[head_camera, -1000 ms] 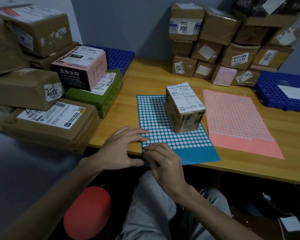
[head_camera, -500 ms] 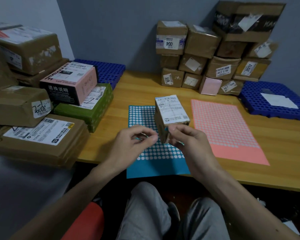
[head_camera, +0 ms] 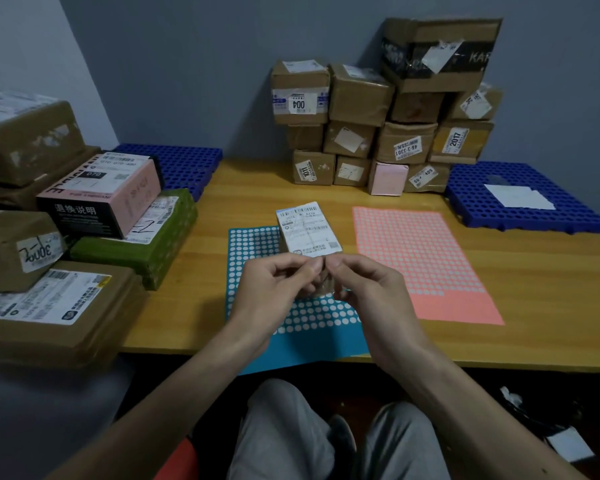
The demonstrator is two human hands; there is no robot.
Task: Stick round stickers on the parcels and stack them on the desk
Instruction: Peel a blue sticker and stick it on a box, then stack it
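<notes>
Now left hand [head_camera: 274, 289] and right hand [head_camera: 364, 289], apart before, meet pinched by the parcel [head_camera: 307, 226]; contents unclear.

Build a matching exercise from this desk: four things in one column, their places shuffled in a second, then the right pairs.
Things
1. small labelled parcel
2. pink sticker sheet
3. box marked 004
4. green parcel

Places
A. partly under the pink-and-black box
B. top left of the stack at the back
C. standing on the blue sticker sheet
D. flat on the desk, right of the blue sticker sheet

Pairs: 1-C, 2-D, 3-B, 4-A
</notes>
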